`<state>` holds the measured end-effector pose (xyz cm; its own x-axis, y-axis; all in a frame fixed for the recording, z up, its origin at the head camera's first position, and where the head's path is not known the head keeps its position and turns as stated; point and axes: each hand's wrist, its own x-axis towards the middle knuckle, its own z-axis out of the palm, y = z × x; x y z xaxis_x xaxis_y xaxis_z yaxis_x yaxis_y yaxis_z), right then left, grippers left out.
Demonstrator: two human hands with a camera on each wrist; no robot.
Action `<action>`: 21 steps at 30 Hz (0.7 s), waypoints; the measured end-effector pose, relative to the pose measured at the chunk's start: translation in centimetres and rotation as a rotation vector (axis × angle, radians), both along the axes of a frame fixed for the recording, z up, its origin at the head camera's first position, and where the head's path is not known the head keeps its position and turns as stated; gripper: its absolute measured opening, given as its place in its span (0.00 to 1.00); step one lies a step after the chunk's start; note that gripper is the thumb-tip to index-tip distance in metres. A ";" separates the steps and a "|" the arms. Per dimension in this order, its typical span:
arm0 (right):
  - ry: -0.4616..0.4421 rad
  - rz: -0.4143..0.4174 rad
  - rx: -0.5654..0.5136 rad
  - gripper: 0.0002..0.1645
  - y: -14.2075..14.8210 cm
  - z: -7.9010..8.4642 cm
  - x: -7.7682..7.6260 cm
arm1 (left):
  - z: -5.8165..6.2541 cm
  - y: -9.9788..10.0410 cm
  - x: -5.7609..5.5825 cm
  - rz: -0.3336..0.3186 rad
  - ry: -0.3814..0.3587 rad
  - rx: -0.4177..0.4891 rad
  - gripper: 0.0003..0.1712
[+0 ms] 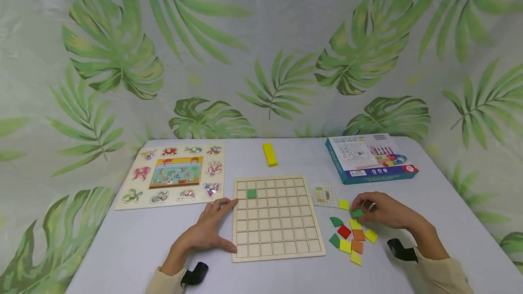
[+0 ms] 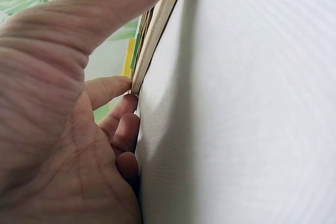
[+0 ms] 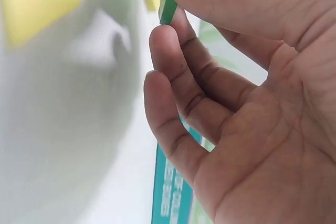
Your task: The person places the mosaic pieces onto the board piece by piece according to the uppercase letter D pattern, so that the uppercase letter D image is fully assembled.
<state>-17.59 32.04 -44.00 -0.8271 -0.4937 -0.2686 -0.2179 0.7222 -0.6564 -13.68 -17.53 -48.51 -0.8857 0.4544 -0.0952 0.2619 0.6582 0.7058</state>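
A wooden grid board [image 1: 279, 218] lies flat on the table with one green square tile [image 1: 251, 193] in its upper left. My left hand [image 1: 208, 228] rests at the board's left side, thumb and index finger spread and touching its edge. In the left wrist view, the fingertips meet the board's rim [image 2: 152, 40]. My right hand [image 1: 386, 210] pinches a green tile [image 3: 168, 9] between thumb and fingers, above the loose pieces. Below it are yellow tiles [image 1: 371, 236], orange tiles [image 1: 358, 235], a red tile [image 1: 344, 231] and green rounded pieces [image 1: 336, 221].
A small pattern card [image 1: 325, 195] lies right of the board, beside a yellow tile [image 1: 344, 204]. At the back stand a yellow block [image 1: 269, 154] and a teal-edged box [image 1: 372, 158]. A sea-animal puzzle board [image 1: 175, 173] lies at the left.
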 end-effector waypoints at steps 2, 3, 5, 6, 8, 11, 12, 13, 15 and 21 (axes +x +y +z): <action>0.017 0.003 -0.009 0.14 -0.8 0.0 -0.4 | 0.0 0.1 -0.1 0.004 0.000 -0.005 0.71; 0.024 0.010 -0.014 0.14 -1.3 0.0 -0.5 | 0.0 0.1 -0.1 0.005 0.000 -0.008 0.71; 0.038 0.020 -0.026 0.14 -2.1 -0.1 -0.9 | 0.1 0.1 -0.1 0.007 0.001 -0.012 0.72; 0.045 0.024 -0.032 0.14 -2.7 0.0 -1.0 | 0.2 0.1 -0.1 0.006 0.004 -0.014 0.72; 0.057 0.031 -0.042 0.14 -3.7 0.1 -1.3 | 0.2 0.1 -0.1 0.006 0.012 -0.018 0.72; 0.094 0.052 -0.050 0.13 -5.2 0.1 -1.8 | 0.2 0.1 -0.1 0.007 0.005 -0.010 0.72; 0.102 0.061 -0.055 0.13 -5.6 0.1 -2.0 | 0.1 0.1 -0.1 0.007 0.004 -0.009 0.72; 0.110 0.074 -0.064 0.12 -6.1 0.2 -2.1 | 0.1 0.1 -0.1 0.007 0.004 -0.011 0.72; 0.126 0.092 -0.078 0.11 -7.0 0.2 -2.5 | 0.1 0.1 0.0 0.006 0.001 -0.013 0.72; 0.141 0.117 -0.127 0.11 -10.0 0.6 -3.3 | 0.3 0.2 0.1 0.018 -0.001 -0.006 0.72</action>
<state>-20.86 22.05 -43.42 -0.7870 -0.6112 -0.0840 -0.3917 0.6002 -0.6974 -13.54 -17.34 -48.18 -0.8938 0.4376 -0.0985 0.2494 0.6673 0.7018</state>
